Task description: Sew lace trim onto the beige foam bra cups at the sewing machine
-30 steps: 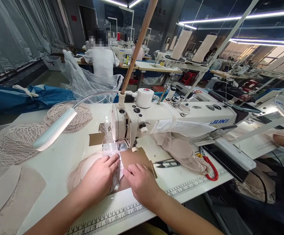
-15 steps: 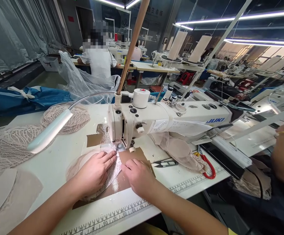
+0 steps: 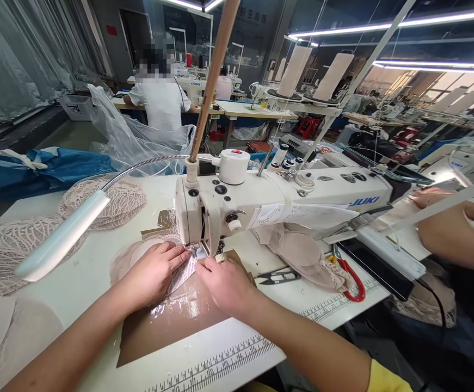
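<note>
My left hand (image 3: 155,272) lies flat, fingers together, pressing a pale lace piece (image 3: 182,275) and the beige padded cup (image 3: 126,258) under it against the table. My right hand (image 3: 222,283) rests just right of the lace strip, fingers stretched toward the needle (image 3: 196,251) of the white JUKI sewing machine (image 3: 277,201). Both hands' fingertips sit right at the presser foot. A brown shiny sheet (image 3: 171,324) lies under the work.
A gooseneck lamp (image 3: 63,237) hangs over the left of the table. Piles of lace pieces (image 3: 12,245) lie at left. Thread snips (image 3: 279,276) and red-handled scissors (image 3: 353,280) lie to the right. Another person's arm (image 3: 453,234) reaches in at right; someone else sits at the back.
Both hands have slid forward with the lace piece up to the needle. More of the brown sheet shows in front. The other person's arm at right has moved further in.
</note>
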A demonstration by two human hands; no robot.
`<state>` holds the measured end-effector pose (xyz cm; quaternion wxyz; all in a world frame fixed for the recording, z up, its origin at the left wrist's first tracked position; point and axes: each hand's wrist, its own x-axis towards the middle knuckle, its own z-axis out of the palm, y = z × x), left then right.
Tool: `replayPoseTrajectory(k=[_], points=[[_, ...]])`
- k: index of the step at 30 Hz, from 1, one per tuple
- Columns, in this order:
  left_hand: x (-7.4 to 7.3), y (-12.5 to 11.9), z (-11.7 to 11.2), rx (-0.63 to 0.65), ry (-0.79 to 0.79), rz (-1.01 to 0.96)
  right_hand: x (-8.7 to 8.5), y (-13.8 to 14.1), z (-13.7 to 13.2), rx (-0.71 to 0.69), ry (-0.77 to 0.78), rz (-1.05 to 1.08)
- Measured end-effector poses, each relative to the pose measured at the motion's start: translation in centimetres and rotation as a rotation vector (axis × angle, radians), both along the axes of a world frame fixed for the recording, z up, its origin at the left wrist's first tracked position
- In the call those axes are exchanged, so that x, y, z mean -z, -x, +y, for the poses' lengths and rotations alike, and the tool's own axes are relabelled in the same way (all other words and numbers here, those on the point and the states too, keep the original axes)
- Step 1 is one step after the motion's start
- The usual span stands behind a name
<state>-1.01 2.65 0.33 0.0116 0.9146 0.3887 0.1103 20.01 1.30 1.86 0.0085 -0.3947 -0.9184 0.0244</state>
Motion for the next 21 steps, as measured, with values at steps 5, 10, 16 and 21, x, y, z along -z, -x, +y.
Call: replayPoseTrajectory(k=[5, 10, 16, 21], points=[[0.0, 0.3, 0.1, -0.006, -0.043, -0.025, 0.7, -0.4, 0.4, 0.022, 0.0, 0.088], [0.2, 0.3, -0.9, 0.038, -0.031, -0.058, 1.7, -1.3, 1.1, 0.006, -0.003, 0.248], [0.4, -0.4, -1.4, 0.045, -0.004, -0.097, 1.2, -1.0, 1.2, -0.072, -0.016, 0.197], [0.4, -0.3, -1.0, 0.027, 0.046, -0.083, 1.0, -0.7, 1.2, -0.042, -0.024, 0.19]])
